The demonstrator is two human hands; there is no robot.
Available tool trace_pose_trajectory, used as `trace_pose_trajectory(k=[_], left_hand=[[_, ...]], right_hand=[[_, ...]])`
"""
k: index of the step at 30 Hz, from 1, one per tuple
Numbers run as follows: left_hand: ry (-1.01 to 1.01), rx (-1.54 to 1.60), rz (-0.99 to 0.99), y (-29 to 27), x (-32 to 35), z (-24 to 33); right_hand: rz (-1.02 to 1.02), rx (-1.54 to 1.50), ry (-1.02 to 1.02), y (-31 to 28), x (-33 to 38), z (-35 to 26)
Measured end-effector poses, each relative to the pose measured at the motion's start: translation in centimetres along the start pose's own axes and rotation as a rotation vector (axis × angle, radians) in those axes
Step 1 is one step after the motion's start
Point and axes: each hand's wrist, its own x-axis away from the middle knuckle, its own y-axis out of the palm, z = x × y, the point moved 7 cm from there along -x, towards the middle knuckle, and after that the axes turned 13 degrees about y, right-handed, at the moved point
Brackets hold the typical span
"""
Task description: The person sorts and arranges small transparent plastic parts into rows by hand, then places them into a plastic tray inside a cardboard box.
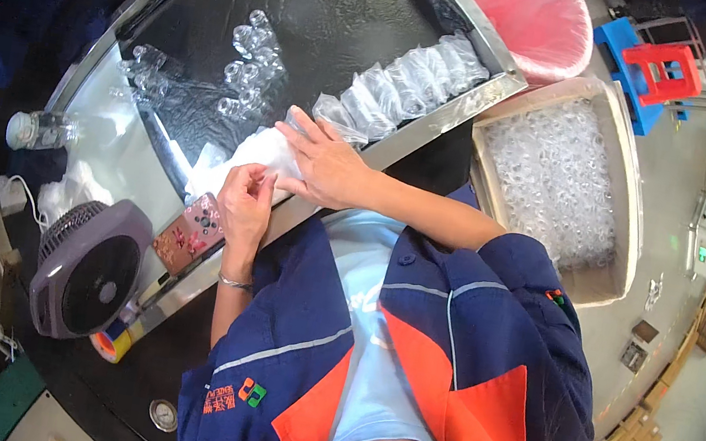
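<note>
Item 1: small grey fan (pixel 87 269), at the left end of the worktop's near edge, grille facing up toward the person, probably stood there for cooling

Item 2: pink phone (pixel 189 232), flat on the steel rim (pixel 300 203) of the worktop, just left of the person's left wrist, within easy reach yet off the working surface

Item 3: left hand (pixel 245 203), fingers curled and pinching the near edge of a clear plastic bag (pixel 257 155); the pinch seems meant to hold the thin film steady

Item 4: the bag itself, lying at the near edge of the black worktop (pixel 332 5), under both hands

Item 5: right hand (pixel 325 163), palm down and fingers spread, pressing flat on the bag, grasping nothing

Item 6: loose clear plastic pieces (pixel 248 65), scattered mid-worktop, beyond the hands

Item 7: filled clear bags (pixel 408 77), ranked in a row along the right-hand rim, likely so they stay ordered

Item 8: cardboard box (pixel 620 194) of clear pieces, off the worktop's right edge, beside the person's right arm
</note>
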Motion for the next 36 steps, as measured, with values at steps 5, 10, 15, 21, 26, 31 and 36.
trace_pose_trajectory(k=[5, 10, 15, 21, 26, 31, 36], left_hand=[[-0.019, -0.341, -0.204, 1.1, -0.5, -0.9], [-0.205, -0.142, -0.087, 0.6, 0.7, -3.2], [-0.264, -0.102, -0.056, -0.1, 1.0, -3.5], [-0.354, -0.021, -0.031, 0.1, 2.2, -4.6], [-0.099, -0.265, -0.115, 0.7, -1.1, 0.7], [-0.057, -0.179, -0.094, 0.7, -0.2, -1.3], [-0.374, 0.252, -0.003, 0.5, 1.0, -3.1]], right_hand=[[-0.055, 0.205, 0.174, -1.6, 0.6, 4.0], [-0.075, 0.24, 0.259, -2.1, 0.5, 4.7], [0.22, -0.006, 0.153, -4.9, -1.9, 4.1], [0.336, -0.077, 0.055, -4.8, -8.5, 3.1], [0.377, 0.109, 0.085, -2.7, -10.9, 5.5], [0.379, -0.046, 0.191, -3.2, -9.4, 5.9], [0.327, -0.335, 0.183, -5.9, -3.6, 4.8]])
